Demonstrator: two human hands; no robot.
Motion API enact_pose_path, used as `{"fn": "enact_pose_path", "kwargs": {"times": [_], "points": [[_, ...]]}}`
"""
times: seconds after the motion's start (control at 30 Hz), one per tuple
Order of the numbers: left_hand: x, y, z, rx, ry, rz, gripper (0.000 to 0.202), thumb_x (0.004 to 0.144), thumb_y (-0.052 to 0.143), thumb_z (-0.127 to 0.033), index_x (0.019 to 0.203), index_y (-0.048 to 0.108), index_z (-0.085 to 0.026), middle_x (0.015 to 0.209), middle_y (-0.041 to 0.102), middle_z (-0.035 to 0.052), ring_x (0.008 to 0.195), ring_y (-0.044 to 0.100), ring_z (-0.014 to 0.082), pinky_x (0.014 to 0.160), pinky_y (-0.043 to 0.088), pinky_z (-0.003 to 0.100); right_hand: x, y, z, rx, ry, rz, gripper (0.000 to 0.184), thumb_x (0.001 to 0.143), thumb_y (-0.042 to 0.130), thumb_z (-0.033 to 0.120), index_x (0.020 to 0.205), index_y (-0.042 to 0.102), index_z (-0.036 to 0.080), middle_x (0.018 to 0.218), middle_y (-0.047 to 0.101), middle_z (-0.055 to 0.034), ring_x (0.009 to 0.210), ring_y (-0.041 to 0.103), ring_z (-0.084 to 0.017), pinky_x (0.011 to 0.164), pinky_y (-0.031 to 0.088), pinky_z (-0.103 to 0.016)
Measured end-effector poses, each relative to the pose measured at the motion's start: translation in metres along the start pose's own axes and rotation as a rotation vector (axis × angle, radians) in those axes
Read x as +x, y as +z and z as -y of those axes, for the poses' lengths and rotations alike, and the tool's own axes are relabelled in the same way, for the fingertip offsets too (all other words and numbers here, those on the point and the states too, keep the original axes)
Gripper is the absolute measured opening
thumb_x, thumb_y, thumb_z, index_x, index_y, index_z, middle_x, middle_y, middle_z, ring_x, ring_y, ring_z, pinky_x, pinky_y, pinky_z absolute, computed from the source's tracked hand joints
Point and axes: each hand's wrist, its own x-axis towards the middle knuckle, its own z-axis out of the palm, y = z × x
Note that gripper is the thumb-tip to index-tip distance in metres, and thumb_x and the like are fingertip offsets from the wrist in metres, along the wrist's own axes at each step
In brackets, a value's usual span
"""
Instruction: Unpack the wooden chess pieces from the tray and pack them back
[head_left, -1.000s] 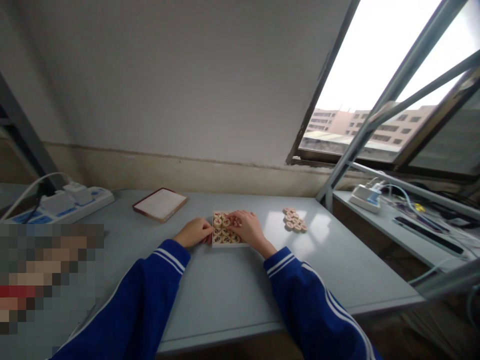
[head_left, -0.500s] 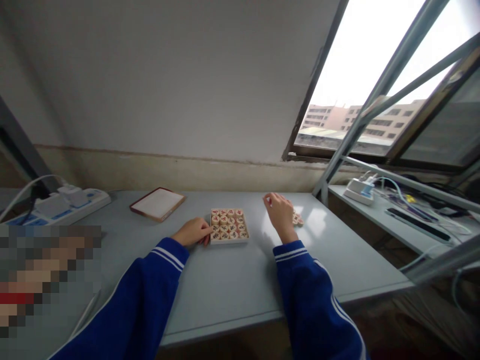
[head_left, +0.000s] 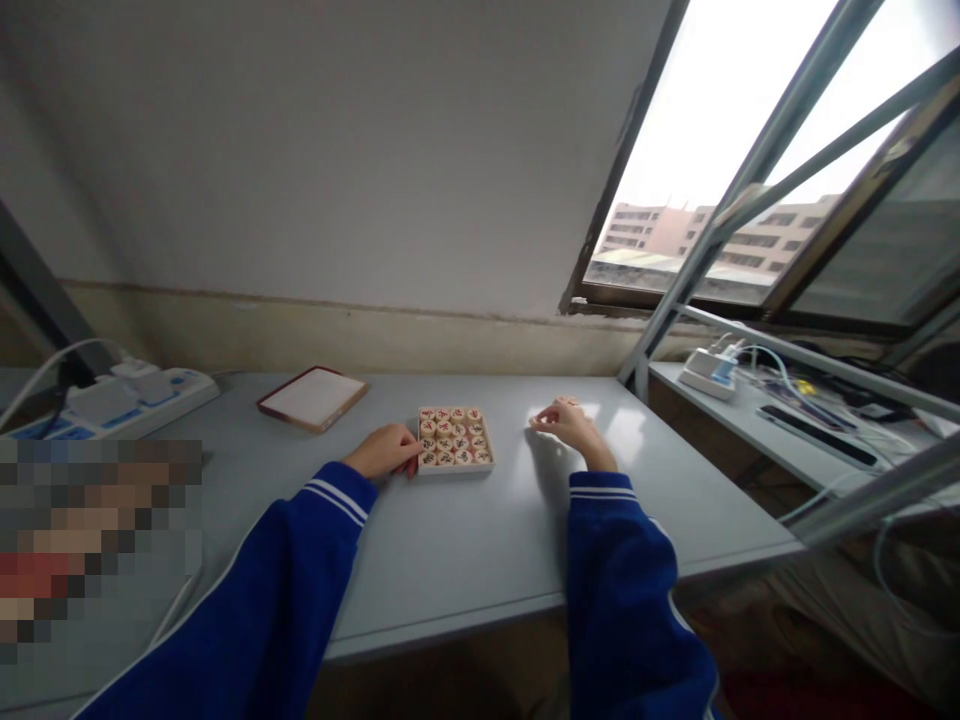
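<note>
A small square box (head_left: 455,440) filled with round wooden chess pieces sits mid-table. My left hand (head_left: 384,452) rests against the box's left edge, fingers curled onto its side. My right hand (head_left: 568,424) lies to the right of the box over a loose group of pieces, which it mostly hides. Its fingers are bent down onto them; whether it holds one is unclear. Both arms wear blue sleeves with white stripes.
The box's flat lid (head_left: 312,397) with a dark red rim lies at the back left. A white power strip (head_left: 112,398) with cables sits further left. To the right, a second desk (head_left: 757,415) carries a charger, cables and a dark bar, below an open window.
My right hand left the box, moved right to the loose pieces, and has now lowered onto them. My left hand stays at the box's left edge.
</note>
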Motion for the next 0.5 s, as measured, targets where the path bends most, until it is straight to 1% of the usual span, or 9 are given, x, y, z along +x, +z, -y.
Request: {"fn": "enact_pose_path", "kwargs": {"times": [0.07,0.1,0.17,0.23,0.33,0.5], "points": [[-0.001,-0.001,-0.001,0.001,-0.002,-0.003,0.049,0.076,0.033,-0.042,0.051,0.064,-0.014,0.041,0.051,0.0002,0.044,0.045,0.0093,0.054,0.032,0.021,0.003,0.008,0.029,0.213,-0.154,0.043,0.026,0.073,0.056,0.04,0.086,0.064,0.019,0.073,0.062,-0.0018,0.063,0.053,-0.012,0.057,0.037,-0.022],[-0.002,-0.001,-0.002,0.002,-0.001,-0.005,0.049,0.077,0.033,-0.043,0.05,0.063,-0.014,0.041,0.05,0.0001,0.044,0.045,0.0092,0.054,0.032,0.021,0.003,0.014,0.044,0.263,-0.213,0.012,0.028,0.075,0.055,0.041,0.091,0.062,0.02,0.077,0.062,-0.0017,0.066,0.052,-0.011,0.059,0.037,-0.022],[-0.002,-0.001,-0.004,0.008,-0.001,-0.012,0.049,0.076,0.033,-0.043,0.05,0.063,-0.014,0.041,0.05,0.0,0.044,0.045,0.0093,0.054,0.032,0.021,0.003,0.025,0.069,0.237,-0.319,-0.004,0.026,0.074,0.057,0.04,0.091,0.061,0.021,0.079,0.061,-0.0012,0.069,0.051,-0.012,0.064,0.035,-0.024],[-0.002,0.0,-0.005,0.015,-0.008,-0.037,0.049,0.076,0.033,-0.042,0.049,0.062,-0.014,0.041,0.049,-0.0002,0.043,0.044,0.0093,0.052,0.031,0.021,0.001,0.035,0.083,0.155,-0.384,0.025,0.022,0.072,0.06,0.04,0.086,0.062,0.023,0.078,0.06,-0.0011,0.072,0.05,-0.013,0.066,0.032,-0.026],[0.0,0.002,-0.004,0.02,-0.029,-0.087,0.046,0.075,0.034,-0.04,0.049,0.061,-0.013,0.041,0.048,-0.0005,0.042,0.043,0.0092,0.05,0.03,0.022,0.0,0.045,0.089,0.08,-0.407,0.077,0.021,0.071,0.062,0.039,0.086,0.063,0.024,0.08,0.059,-0.0014,0.076,0.049,-0.015,0.067,0.029,-0.027],[0.002,0.005,-0.001,0.013,-0.034,-0.118,0.044,0.074,0.034,-0.036,0.047,0.06,-0.013,0.041,0.048,-0.0003,0.043,0.044,0.0091,0.05,0.03,0.021,-0.001,0.051,0.086,0.023,-0.412,0.057,0.025,0.069,0.064,0.038,0.091,0.06,0.026,0.084,0.059,-0.001,0.082,0.049,-0.016,0.07,0.026,-0.029]]}}
